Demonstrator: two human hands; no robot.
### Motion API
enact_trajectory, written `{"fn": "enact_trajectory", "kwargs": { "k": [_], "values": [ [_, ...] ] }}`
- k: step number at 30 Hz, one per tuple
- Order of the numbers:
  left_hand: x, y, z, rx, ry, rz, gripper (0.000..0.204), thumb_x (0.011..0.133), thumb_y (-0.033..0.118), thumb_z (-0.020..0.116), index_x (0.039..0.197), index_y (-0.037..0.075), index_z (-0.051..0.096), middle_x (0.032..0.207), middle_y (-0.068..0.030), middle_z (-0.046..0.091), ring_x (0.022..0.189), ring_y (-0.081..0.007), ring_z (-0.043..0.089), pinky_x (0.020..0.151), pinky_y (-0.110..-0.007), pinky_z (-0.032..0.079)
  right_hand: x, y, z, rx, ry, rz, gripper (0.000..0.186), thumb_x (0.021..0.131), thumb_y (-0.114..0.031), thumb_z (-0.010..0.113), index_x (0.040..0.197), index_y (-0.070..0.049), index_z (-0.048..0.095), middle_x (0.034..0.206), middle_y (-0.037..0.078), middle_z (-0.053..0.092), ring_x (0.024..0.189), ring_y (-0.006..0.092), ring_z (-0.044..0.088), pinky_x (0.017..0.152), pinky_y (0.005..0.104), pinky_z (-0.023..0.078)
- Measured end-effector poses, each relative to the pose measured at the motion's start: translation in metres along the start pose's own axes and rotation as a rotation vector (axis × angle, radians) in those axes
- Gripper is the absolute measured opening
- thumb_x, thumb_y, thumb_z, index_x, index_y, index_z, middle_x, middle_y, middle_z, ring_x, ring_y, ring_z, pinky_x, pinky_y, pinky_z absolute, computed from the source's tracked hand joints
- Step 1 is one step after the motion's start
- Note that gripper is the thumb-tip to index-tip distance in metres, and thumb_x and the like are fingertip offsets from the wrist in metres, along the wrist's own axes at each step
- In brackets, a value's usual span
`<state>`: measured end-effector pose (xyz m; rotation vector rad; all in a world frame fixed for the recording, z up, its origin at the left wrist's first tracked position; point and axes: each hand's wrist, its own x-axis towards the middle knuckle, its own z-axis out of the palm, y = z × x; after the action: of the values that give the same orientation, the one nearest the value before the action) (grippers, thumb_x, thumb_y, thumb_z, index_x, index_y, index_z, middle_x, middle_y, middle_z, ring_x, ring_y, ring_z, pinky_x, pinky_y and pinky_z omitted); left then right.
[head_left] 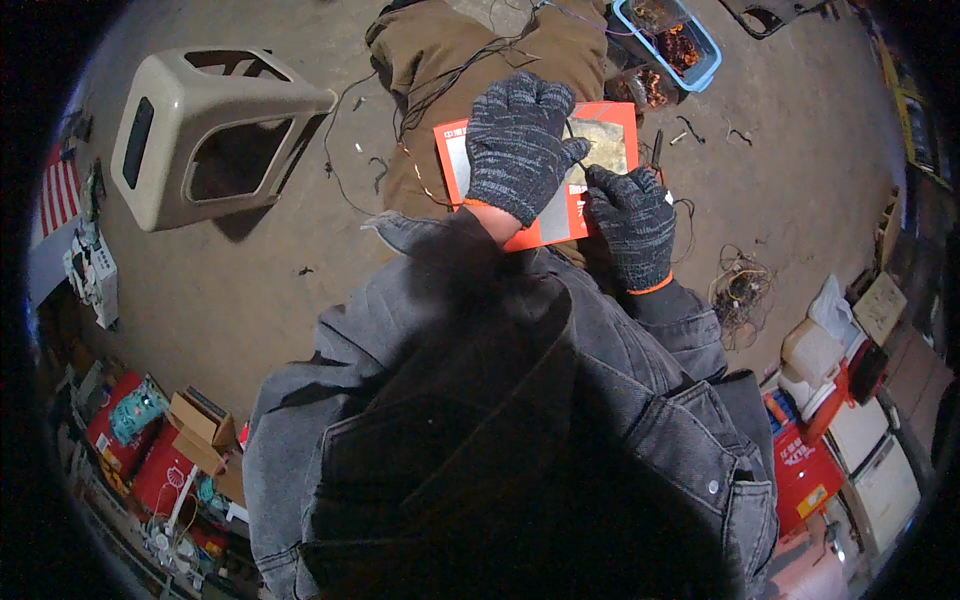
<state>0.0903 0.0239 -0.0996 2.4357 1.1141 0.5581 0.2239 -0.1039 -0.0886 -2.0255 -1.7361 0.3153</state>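
We've got both gloves on, working over a red-orange sheet (528, 238) spread on our lap. Our right hand (632, 220) is curled in a pinch on a thin dark wire (582, 157), which sits above the sheet's tan patch (608, 147). Our left hand (520, 145) is bent over the sheet right beside that wire, but we can't tell if it's gripping anything. More loose wires (440, 90) trail over our brown trouser leg (412, 50), kinda messy tbh.
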Motion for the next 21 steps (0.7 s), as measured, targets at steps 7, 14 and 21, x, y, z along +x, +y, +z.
{"fn": "enact_trajectory", "kwargs": {
  "k": [7,14,21],
  "values": [
    [0.0004,-0.0002,0.0003,-0.034,-0.027,-0.018,0.048,0.073,0.038,0.074,0.110,0.011,0.059,0.110,-0.0166,0.057,0.108,-0.0366,0.050,0.094,-0.048,0.037,-0.0040,0.0022,-0.0019,-0.005,0.041,-0.105,0.030,0.076,-0.010,0.071,0.106,-0.010,0.069,0.090,0.010,0.063,0.081,0.0290,0.062,0.068,0.0390,0.051],
    [-0.0003,-0.0020,0.0015,-0.006,0.052,0.052,0.047,0.073,0.038,0.074,0.108,0.009,0.060,0.106,-0.0165,0.057,0.104,-0.0366,0.051,0.092,-0.048,0.037,0.0005,0.0001,0.0006,0.027,0.044,-0.068,0.030,0.076,-0.008,0.071,0.106,-0.010,0.069,0.090,0.011,0.063,0.082,0.0289,0.062,0.070,0.0388,0.051],
    [-0.0007,-0.0011,0.0004,-0.035,0.002,0.012,0.049,0.073,0.038,0.074,0.110,0.009,0.060,0.106,-0.0170,0.057,0.105,-0.0375,0.051,0.093,-0.048,0.037,-0.0014,0.0014,0.0022,0.086,0.025,0.003,0.030,0.077,-0.009,0.071,0.107,-0.010,0.069,0.088,0.012,0.062,0.080,0.0295,0.062,0.069,0.0393,0.051]
  ]
}}
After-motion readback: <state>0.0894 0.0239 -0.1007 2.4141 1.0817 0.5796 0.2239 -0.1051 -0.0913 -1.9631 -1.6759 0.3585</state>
